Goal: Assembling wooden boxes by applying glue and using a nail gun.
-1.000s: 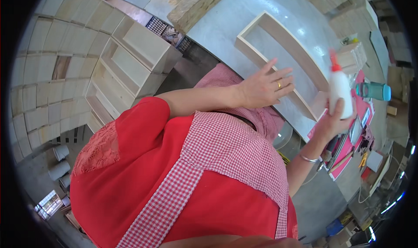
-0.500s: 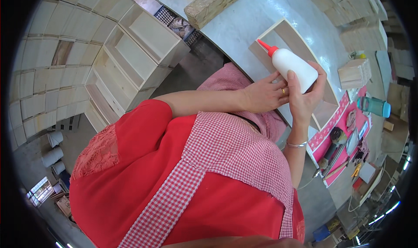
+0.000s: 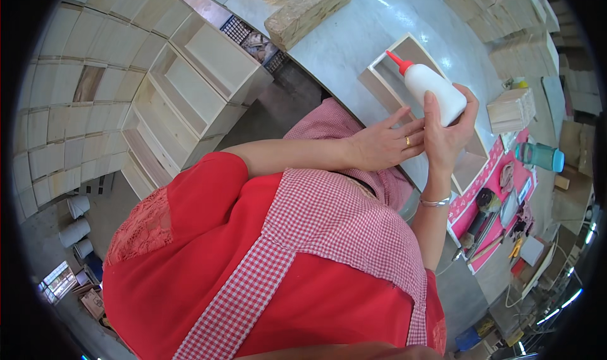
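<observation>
My right hand [image 3: 450, 132] grips a white squeeze bottle [image 3: 435, 89] with a red pointed nozzle [image 3: 398, 61]. The bottle is tilted, its nozzle pointing up and to the left. Beside it, my left hand [image 3: 387, 142] is open with fingers stretched toward the right hand, and a gold ring shows on one finger. Beneath the bottle, an open rectangular wooden box [image 3: 417, 42] lies on the table along its near edge. The bottle and my hands hide part of the box. A silver bangle [image 3: 435, 202] circles my right wrist.
Stacked wooden boxes [image 3: 190, 88] stand at the left. A wrapped block [image 3: 310, 12] sits on the table's far side. Wood pieces [image 3: 528, 53] are piled at the far right. A pink cloth [image 3: 484, 230] holds tools, near a teal bottle [image 3: 539, 157].
The squeeze bottle has shifted slightly right and down in my right hand. My left hand's fingers have spread and straightened. The view has shifted a little.
</observation>
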`<state>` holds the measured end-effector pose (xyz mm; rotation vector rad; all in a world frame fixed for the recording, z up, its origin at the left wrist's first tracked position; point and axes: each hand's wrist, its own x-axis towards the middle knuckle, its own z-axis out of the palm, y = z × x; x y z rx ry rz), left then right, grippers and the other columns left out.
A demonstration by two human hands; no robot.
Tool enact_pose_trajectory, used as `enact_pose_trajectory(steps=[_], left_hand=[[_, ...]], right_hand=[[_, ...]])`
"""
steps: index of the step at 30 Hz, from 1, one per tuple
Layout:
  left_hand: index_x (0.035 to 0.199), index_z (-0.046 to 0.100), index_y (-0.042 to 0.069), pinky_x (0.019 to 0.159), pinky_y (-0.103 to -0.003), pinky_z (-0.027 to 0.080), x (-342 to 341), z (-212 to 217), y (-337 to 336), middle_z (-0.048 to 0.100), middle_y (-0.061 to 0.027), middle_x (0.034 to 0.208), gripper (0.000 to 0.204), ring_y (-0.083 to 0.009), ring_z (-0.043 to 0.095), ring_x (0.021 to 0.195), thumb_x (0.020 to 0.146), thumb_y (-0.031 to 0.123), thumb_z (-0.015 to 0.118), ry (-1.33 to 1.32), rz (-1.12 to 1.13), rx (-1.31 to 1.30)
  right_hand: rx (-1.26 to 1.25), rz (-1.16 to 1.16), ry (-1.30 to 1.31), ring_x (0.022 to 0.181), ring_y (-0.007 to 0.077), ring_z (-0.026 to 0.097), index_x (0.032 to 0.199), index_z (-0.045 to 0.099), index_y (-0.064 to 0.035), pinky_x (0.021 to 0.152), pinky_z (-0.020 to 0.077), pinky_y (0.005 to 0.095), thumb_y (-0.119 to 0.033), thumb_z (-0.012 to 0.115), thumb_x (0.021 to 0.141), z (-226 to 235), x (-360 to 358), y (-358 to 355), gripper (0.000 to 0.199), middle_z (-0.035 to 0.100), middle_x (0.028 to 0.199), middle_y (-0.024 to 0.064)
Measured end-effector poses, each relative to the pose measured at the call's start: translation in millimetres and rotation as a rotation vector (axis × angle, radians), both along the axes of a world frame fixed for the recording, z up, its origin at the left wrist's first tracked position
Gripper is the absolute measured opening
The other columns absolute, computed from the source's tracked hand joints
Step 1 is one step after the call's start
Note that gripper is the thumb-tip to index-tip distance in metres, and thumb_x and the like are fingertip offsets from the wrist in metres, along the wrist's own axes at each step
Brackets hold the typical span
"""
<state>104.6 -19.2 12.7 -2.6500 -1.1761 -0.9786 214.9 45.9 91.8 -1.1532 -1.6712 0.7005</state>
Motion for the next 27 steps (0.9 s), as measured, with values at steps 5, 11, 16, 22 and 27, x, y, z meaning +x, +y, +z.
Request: enact_pose_trajectory(steps=[5,11,16,22,27], left_hand=[[0.129,0.057,0.009,0.110,-0.059,0.031,1.9,-1.6,-2.3,0.051,-0.0074,0.138,0.043,-0.0252,0.042,0.137,0.087,0.019,0.055,-0.001,0.031,0.008],[0.138,0.048,0.006,0.113,-0.057,0.027,2.8,-1.8,-2.5,0.043,-0.0091,0.147,0.048,-0.0255,0.033,0.142,0.092,0.021,0.049,0.036,0.056,-0.007],[0.138,0.047,0.006,0.113,-0.057,0.027,1.2,0.5,-2.5,0.044,-0.0094,0.147,0.049,-0.0254,0.032,0.143,0.092,0.021,0.048,0.044,0.045,-0.030],[0.135,0.052,0.007,0.109,-0.057,0.031,2.5,1.8,-2.4,0.048,-0.0085,0.144,0.047,-0.0247,0.038,0.140,0.089,0.018,0.053,0.016,0.055,-0.018],[0.137,0.048,0.005,0.112,-0.057,0.026,1.7,0.4,-1.8,0.045,-0.0104,0.145,0.049,-0.0279,0.032,0.143,0.090,0.019,0.049,0.063,0.049,-0.020]], right_hand=[[0.025,-0.070,0.006,0.093,0.0200,0.061,0.115,0.053,-0.0015,0.078,0.0513,0.0330,-0.018,0.081,0.080,-3.8,-1.0,18.1,0.048,0.060,0.106,0.0115],[0.050,-0.136,-0.044,0.090,0.0211,0.063,0.115,0.054,-0.0028,0.078,0.0516,0.0334,-0.022,0.082,0.080,-0.3,-4.0,36.9,0.049,0.062,0.103,0.0125],[0.056,-0.163,-0.066,0.089,0.0220,0.063,0.115,0.055,-0.0035,0.078,0.0518,0.0340,-0.024,0.082,0.080,2.4,-0.7,42.0,0.049,0.063,0.101,0.0129],[0.070,-0.192,-0.076,0.090,0.0223,0.064,0.113,0.055,-0.0034,0.078,0.0519,0.0345,-0.025,0.082,0.080,2.1,22.2,38.9,0.048,0.063,0.102,0.0134],[0.063,-0.253,-0.110,0.092,0.0223,0.063,0.112,0.056,-0.0028,0.079,0.0517,0.0346,-0.023,0.082,0.079,8.9,44.1,26.4,0.047,0.063,0.103,0.0132]])
